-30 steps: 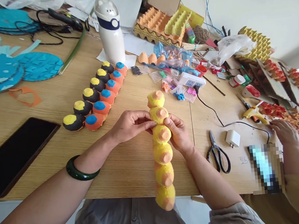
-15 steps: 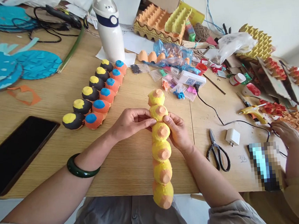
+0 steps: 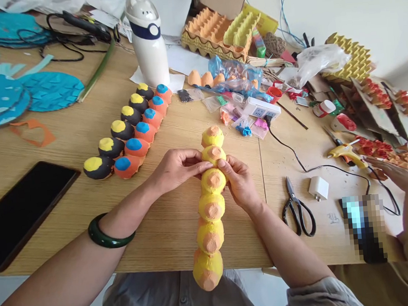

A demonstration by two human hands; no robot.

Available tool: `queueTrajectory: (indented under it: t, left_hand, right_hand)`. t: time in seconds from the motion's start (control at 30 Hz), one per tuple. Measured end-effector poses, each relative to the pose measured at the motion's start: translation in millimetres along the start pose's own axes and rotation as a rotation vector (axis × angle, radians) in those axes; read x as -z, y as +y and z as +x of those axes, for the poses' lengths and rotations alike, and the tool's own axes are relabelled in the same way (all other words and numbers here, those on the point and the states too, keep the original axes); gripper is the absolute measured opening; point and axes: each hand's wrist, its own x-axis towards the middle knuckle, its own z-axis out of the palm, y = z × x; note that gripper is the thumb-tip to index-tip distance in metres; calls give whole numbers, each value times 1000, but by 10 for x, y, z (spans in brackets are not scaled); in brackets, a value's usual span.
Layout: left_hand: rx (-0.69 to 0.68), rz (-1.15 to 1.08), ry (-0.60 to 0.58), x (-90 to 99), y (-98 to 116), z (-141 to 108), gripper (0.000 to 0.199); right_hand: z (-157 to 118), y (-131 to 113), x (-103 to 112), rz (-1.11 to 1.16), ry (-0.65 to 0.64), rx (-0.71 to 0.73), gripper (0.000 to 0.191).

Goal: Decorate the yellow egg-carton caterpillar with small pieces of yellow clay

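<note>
A strip of egg-carton cups (image 3: 212, 207), coated yellow with orange tips, is held between my two hands above the table's front edge. My left hand (image 3: 182, 169) pinches its left side near the second cup from the far end. On the opposite side my right hand (image 3: 240, 178) grips it with the thumb pressed near the same joint. The strip's near end tilts to the left, over my lap. Beyond my left hand lie a black egg-carton strip with yellow tops (image 3: 118, 127) and an orange strip with blue tops (image 3: 141, 130), side by side.
Black-handled scissors (image 3: 297, 211), a white charger (image 3: 318, 188) and a yellow glue gun (image 3: 348, 152) lie to the right. A co-worker's hand (image 3: 391, 172) reaches in there. A dark tablet (image 3: 26, 211) lies left; a white bottle (image 3: 149, 48) and a power strip (image 3: 262, 107) stand farther back.
The near end of the yellow strip has swung left, so it now slants. Both my hands keep hold of it. The co-worker's hand at the right has shifted slightly.
</note>
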Motion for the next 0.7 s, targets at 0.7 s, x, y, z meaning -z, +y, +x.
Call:
queueTrajectory:
  t: [0.7]
  left_hand:
    - [120, -171, -184, 129, 7, 41, 36]
  right_hand:
    - [-22, -62, -23, -50, 0, 4, 49]
